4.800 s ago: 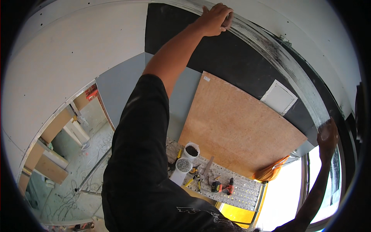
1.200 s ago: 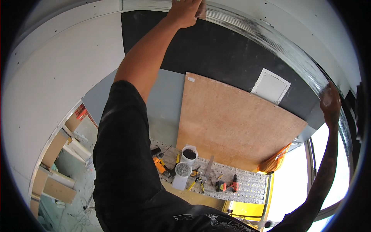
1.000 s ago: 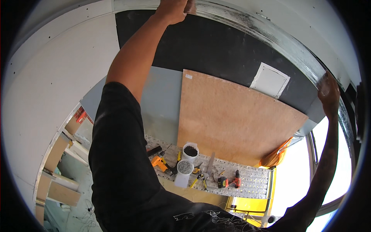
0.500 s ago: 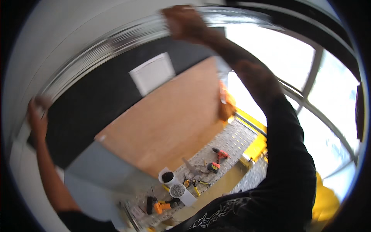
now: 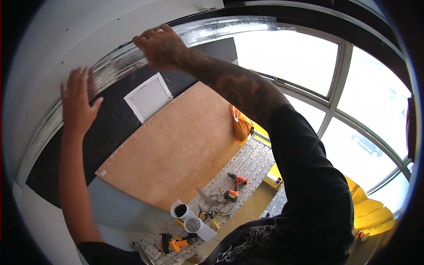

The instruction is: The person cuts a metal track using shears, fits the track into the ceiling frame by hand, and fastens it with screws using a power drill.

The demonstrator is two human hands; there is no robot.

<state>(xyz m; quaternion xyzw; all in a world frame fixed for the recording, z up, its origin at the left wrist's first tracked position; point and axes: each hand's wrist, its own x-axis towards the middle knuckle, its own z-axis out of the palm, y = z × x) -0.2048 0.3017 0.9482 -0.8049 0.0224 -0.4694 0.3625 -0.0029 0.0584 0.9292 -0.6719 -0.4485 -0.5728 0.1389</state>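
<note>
A long, shiny, ridged metal strip runs overhead along the top of a black wall band. My right hand is raised to its middle, fingers curled over the upper edge and closed on it. Lower and to the left, my left hand is open, its fingers stretched upward and slightly blurred in front of the strip. Whether the left palm touches the metal I cannot tell. The strip's right end reaches past the wall toward the window.
Below lies a perforated metal platform with a red drill, an orange power tool and white containers of black and silvery small pieces. A brown board leans behind it. Large windows stand at right.
My left hand has moved up and right from the strip's lower left, its fingers now spread. My right hand has shifted left and down in view. The view has also shifted and become sharper.
</note>
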